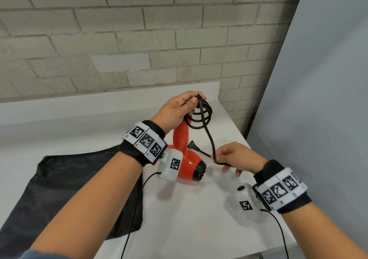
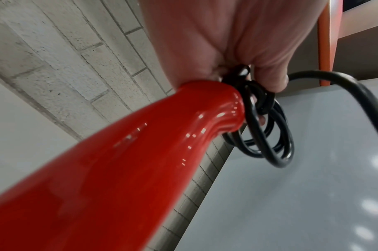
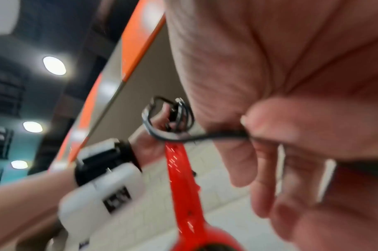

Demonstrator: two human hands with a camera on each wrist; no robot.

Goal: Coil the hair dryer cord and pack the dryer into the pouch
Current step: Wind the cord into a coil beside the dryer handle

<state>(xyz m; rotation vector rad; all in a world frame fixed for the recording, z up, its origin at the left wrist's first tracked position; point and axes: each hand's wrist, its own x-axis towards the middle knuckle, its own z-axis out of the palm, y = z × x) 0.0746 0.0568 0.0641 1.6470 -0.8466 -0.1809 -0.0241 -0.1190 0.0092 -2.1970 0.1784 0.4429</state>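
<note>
The red hair dryer (image 1: 188, 160) stands head-down on the white table (image 1: 189, 219), handle (image 2: 140, 161) pointing up. My left hand (image 1: 182, 107) grips the top of the handle together with several black loops of the cord (image 1: 201, 117). From the loops one strand (image 1: 211, 139) runs down to my right hand (image 1: 233, 157), which pinches it between thumb and forefinger (image 3: 269, 118). The plug (image 1: 194, 145) lies on the table behind the dryer. The black pouch (image 1: 65, 189) lies flat at the left under my left forearm.
A brick wall (image 1: 139, 39) stands right behind the table. A grey panel (image 1: 318, 99) closes the right side. The table's right edge (image 1: 245, 139) runs close to my right hand. Thin sensor cables (image 1: 135, 209) hang from both wristbands.
</note>
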